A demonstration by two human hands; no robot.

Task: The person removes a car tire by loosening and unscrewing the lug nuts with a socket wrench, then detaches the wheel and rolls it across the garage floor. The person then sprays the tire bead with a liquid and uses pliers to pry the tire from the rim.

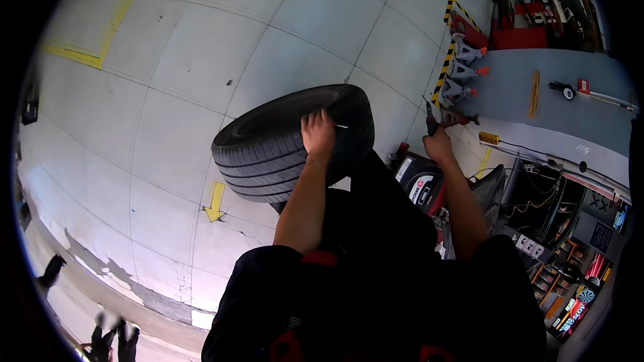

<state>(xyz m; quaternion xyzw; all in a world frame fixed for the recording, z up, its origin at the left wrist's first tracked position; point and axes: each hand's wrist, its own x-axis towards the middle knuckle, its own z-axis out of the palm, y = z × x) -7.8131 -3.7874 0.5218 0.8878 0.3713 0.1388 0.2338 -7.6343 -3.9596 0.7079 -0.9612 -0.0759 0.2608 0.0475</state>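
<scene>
A black car tyre [261,164] stands tilted on the tiled floor in front of me, its tread toward me and its hollow inside facing away. My left hand [318,135] has its fingers bent over the tyre's upper side. Beside those fingers a short thin white stick [341,126] shows against the black rubber; I cannot tell whether it is held or sits in the tyre. To the right of the tyre, my right hand [439,146] is closed round a dark hand tool [431,121] with a slim pointed end, which points away from me. Its exact kind is too small to tell.
Right of my legs sits a red and black machine case [419,184]. Several jack stands [460,69] line up by a striped barrier, near a grey workbench [503,80]. An open tool cabinet [563,255] is at lower right. A yellow floor arrow [215,202] lies left.
</scene>
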